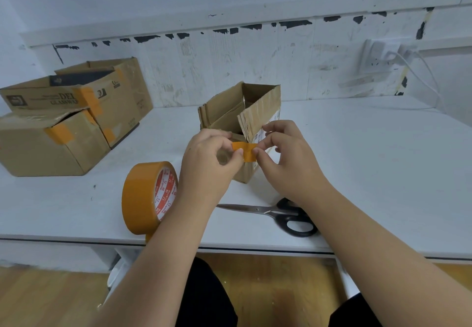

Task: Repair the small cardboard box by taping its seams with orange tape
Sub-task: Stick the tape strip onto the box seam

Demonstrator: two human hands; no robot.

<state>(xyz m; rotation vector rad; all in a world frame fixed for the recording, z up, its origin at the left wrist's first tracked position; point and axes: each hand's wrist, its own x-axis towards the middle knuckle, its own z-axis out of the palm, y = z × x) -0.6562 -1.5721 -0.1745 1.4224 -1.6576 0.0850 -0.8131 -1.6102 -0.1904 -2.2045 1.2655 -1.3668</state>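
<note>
A small open cardboard box [229,108] stands in the middle of the white table [370,173], flaps up. A short piece of orange tape [245,151] is stretched in front of its near corner. My left hand [208,167] pinches the tape's left end and my right hand [283,155] pinches its right end. Whether the tape touches the box I cannot tell. The orange tape roll [148,197] stands on edge near the table's front, left of my left forearm.
Black-handled scissors [275,211] lie shut on the table under my right forearm. Two larger cardboard boxes [71,114] patched with orange tape sit at the left back. A wall socket with a white cable [383,58] is at the right.
</note>
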